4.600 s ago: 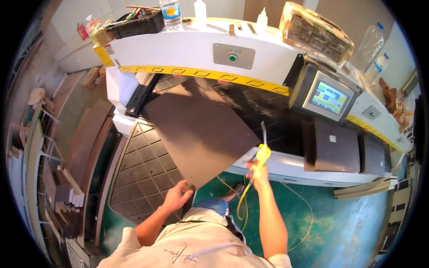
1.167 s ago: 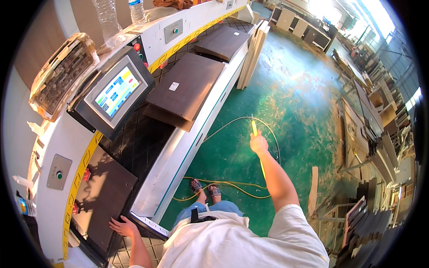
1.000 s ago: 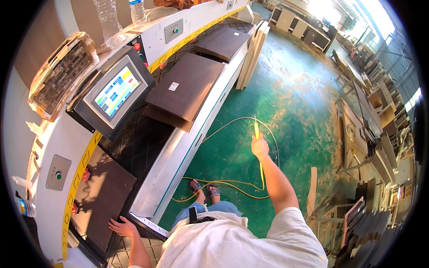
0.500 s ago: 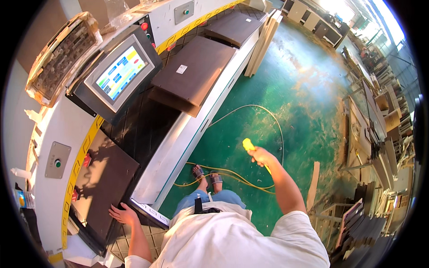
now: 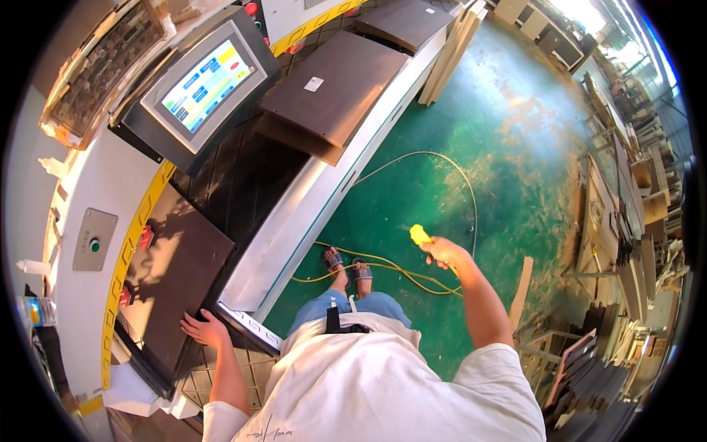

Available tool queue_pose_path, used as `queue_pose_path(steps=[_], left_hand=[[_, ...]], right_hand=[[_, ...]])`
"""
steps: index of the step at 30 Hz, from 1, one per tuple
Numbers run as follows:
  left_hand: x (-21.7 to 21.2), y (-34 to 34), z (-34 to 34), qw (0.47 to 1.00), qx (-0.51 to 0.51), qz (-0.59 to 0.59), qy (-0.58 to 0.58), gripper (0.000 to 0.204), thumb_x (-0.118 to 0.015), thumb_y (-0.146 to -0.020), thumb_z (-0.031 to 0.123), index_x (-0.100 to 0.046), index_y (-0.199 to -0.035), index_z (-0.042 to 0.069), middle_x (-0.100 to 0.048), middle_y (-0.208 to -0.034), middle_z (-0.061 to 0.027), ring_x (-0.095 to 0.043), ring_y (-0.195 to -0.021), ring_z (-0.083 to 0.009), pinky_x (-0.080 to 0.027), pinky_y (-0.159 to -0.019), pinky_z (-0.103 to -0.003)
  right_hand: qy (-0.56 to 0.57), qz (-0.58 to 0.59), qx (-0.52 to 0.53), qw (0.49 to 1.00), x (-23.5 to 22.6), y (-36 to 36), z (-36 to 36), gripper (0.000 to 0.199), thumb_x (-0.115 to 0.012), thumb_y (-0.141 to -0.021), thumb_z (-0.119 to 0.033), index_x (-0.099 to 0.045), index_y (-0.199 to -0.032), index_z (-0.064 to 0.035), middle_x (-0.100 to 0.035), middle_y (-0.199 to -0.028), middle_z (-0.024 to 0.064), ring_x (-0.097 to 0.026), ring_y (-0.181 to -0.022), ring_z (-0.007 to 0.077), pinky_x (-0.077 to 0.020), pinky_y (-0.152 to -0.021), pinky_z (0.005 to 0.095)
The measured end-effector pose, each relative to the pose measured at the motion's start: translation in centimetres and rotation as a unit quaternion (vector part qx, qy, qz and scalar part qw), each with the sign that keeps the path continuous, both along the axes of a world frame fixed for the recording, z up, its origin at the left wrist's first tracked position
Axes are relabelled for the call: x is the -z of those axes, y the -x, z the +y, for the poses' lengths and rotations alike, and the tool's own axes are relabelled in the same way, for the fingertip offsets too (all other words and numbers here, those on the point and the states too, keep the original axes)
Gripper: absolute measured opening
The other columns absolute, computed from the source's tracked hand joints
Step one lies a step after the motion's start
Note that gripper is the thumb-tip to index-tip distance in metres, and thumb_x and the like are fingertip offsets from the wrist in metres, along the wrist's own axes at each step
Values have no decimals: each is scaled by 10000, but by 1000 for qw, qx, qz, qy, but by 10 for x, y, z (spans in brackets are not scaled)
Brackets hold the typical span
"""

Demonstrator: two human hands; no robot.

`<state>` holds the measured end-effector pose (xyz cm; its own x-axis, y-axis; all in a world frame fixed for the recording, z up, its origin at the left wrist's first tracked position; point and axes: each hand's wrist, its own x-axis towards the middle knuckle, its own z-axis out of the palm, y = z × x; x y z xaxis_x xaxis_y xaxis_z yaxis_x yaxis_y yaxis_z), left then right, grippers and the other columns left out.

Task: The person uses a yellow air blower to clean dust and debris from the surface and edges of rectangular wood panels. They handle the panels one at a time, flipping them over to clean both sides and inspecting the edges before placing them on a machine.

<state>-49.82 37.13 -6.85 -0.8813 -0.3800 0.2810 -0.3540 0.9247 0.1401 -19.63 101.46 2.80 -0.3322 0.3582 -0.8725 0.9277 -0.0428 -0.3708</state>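
Observation:
My left hand (image 5: 208,329) lies with its fingers apart on the near edge of a dark brown panel (image 5: 180,269), which rests on the machine bed at the left. Held out over the floor to the right, my right hand (image 5: 448,254) is closed round a yellow air blow gun (image 5: 420,235). Its handle is mostly hidden in my fist. A yellow hose (image 5: 401,274) trails from near that hand across the floor, close to my feet.
A touchscreen panel (image 5: 210,87) overhangs the bed. More brown panels (image 5: 342,88) lie farther along the white machine rail (image 5: 294,243). Boards (image 5: 451,62) lean at its far end. A wood strip (image 5: 521,295) and racks of boards (image 5: 596,376) are on the right.
The view has shifted a little, so the machine sits higher. My left hand stays on the panel edge, and my right hand still holds the air blow gun out.

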Motion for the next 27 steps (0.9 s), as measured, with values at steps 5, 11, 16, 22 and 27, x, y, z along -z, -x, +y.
queue_pose_path(steps=[5,11,16,22,27], left_hand=[[-2,1,5,1000,6,-3,-6,668,-531,-1034,491,-389,-1580,133,-271,-1689,-162,-238,-1564,-362,-273,-1224,-544],[-1,4,3,1000,5,-3,1,656,-518,-1042,487,-393,-1580,132,-275,-1687,-162,-238,-1562,-366,-281,-1218,-551],[0,3,3,999,3,14,39,645,-529,-1028,484,-425,-1562,139,-322,-1666,-162,-283,-1543,-372,-302,-1206,-568],[5,2,-11,997,-17,15,76,637,-515,-1025,511,-437,-1561,175,-366,-1643,-137,-317,-1528,-347,-332,-1186,-577],[6,9,3,996,-7,18,90,621,-523,-1018,502,-462,-1543,176,-384,-1632,-134,-338,-1518,-348,-348,-1169,-580]], right_hand=[[-15,44,92,995,36,-22,-21,370,-599,-1004,-408,-568,-1199,-95,-640,-810,62,-474,-483,137,-395,-415,335],[38,-1,96,995,72,-46,-54,328,-651,-933,-196,-558,-1225,-78,-683,-914,75,-574,-577,165,-510,-507,353],[-23,13,12,1000,69,-108,-21,284,-651,-940,-109,-597,-1211,-40,-706,-938,81,-692,-701,187,-571,-574,349],[-692,90,64,713,-176,-177,158,365,-647,-1022,-303,-660,-1234,-6,-719,-1024,245,-702,-900,357,-536,-781,438],[-924,126,76,353,-383,-185,113,329,-671,-977,-129,-661,-1276,6,-719,-1208,197,-699,-1047,337,-536,-876,430]])
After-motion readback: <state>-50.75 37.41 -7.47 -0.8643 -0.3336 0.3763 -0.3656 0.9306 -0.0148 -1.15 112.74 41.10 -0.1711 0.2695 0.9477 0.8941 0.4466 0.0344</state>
